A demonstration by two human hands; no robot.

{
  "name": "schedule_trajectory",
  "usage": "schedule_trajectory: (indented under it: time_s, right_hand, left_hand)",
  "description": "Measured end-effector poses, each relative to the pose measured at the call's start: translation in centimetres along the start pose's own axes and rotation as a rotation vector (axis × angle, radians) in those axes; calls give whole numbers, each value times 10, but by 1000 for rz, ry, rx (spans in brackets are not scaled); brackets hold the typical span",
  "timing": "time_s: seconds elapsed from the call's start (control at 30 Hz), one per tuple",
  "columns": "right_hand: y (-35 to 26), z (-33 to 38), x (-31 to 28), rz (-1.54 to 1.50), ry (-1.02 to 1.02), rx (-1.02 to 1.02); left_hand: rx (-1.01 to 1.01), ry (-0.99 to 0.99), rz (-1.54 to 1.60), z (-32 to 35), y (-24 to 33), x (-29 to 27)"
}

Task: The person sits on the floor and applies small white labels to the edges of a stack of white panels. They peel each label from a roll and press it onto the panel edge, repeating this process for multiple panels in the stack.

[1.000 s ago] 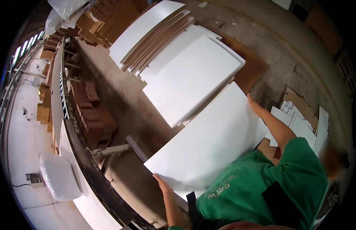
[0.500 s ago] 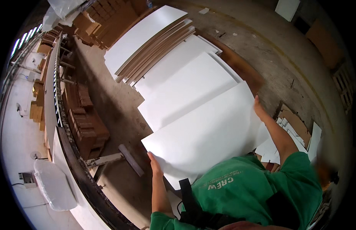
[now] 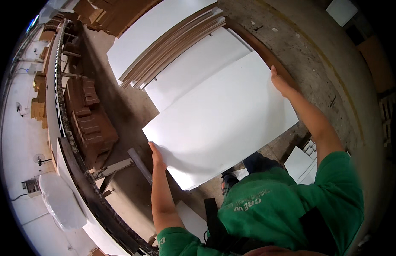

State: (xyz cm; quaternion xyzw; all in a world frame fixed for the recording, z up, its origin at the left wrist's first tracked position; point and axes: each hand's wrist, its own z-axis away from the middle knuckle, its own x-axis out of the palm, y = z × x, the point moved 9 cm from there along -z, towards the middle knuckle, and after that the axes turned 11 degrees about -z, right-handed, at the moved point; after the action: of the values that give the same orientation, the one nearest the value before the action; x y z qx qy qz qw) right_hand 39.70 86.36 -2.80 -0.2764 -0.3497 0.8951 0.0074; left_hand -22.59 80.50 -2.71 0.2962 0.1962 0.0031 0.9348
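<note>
A large white panel (image 3: pixel 219 121) is held out in front of my body, tilted in the view. My left hand (image 3: pixel 157 158) grips its left edge, and the fingers under it are partly hidden. At the opposite edge my right hand (image 3: pixel 281 82) holds on in the same way. Just beyond the held panel lies another white panel (image 3: pixel 185 81), partly covered by it. Farther off is a pile of white panels (image 3: pixel 164 30) with brown edges, stacked unevenly.
On the left runs a long dark-edged conveyor frame (image 3: pixel 78 170) with brown stacks (image 3: pixel 89 123) beside it. A clear-wrapped roll (image 3: pixel 140 165) lies near its leg. White offcuts (image 3: pixel 302 162) lie by my right side. Brown cartons (image 3: pixel 108 15) stand at the back.
Both hands have moved forward, away from my torso, carrying the panel over the white panels beyond. My shoe and leg now show beneath its near edge.
</note>
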Motion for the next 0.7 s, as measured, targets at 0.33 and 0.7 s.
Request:
schedule_trajectory:
  time_s: [0.33, 0.7]
  right_hand:
    - [11, -79, 48, 175, 37, 23]
    - [9, -70, 37, 102, 86, 124]
  left_hand:
    - [128, 418, -674, -70, -27, -7]
    - [92, 364, -737, -71, -16, -2]
